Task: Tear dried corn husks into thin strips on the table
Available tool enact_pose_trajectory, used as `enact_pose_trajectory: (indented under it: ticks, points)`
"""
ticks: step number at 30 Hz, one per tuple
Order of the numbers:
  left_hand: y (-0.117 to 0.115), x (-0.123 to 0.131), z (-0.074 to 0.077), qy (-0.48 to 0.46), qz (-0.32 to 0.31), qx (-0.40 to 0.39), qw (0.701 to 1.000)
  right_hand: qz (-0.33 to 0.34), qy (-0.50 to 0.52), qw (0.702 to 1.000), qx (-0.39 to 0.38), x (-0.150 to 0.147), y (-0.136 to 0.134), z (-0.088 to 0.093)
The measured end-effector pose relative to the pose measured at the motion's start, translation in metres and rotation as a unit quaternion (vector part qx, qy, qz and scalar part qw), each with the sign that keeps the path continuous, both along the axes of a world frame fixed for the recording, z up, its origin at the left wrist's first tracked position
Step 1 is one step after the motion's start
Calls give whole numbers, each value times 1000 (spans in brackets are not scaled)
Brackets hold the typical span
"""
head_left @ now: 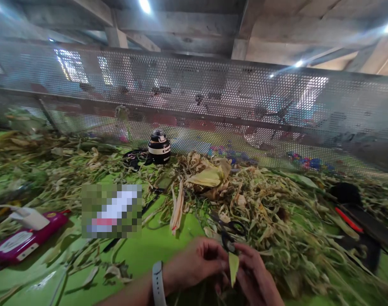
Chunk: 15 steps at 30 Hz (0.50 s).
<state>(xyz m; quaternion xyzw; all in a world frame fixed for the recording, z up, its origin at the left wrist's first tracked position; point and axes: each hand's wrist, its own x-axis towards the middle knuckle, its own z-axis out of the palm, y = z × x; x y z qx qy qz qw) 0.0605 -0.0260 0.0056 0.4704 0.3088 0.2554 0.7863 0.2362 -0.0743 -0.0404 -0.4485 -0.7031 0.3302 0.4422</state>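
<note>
My left hand [202,261], with a watch on its wrist, and my right hand [254,272] meet near the bottom of the view. A pointed, pale green strip of corn husk [234,267] hangs between them, pinched in the fingers of both. Some fingertips are hidden behind the strip and the knuckles. Just beyond the fingers are black-handled scissors [237,228]; their blades are hidden, and I cannot tell whether a hand touches them. A larger yellowish husk [206,176] lies on the heap ahead, beside a twisted pale husk strip [177,208].
Dry husk scraps [260,195] cover much of the green table [162,238]. A black jar [159,146] stands at the back, before a perforated metal screen [194,93]. Left lies a magenta power strip [28,242] with a white plug; right, a dark object with a red edge [349,219].
</note>
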Motion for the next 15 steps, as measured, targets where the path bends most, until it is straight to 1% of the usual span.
enact_pose_trajectory:
  ticks: [2,4,9,11,15]
  points:
    - [1,0,1,11,20,11,1000,-25,3,1000,-7,-2,1,2]
    - [1,0,2,19,35,18,999,-34,6,999,-31,-4,0,7]
    - [2,-1,3,14,39,31,999,-22,43,996,-81,-9,-1,21]
    - [3,-2,2,-3,36,38,999,-25,53,995,-86,-10,0,22]
    - [5,-2,-1,-40,40,47,997,-28,53,995,-74,-12,6,21]
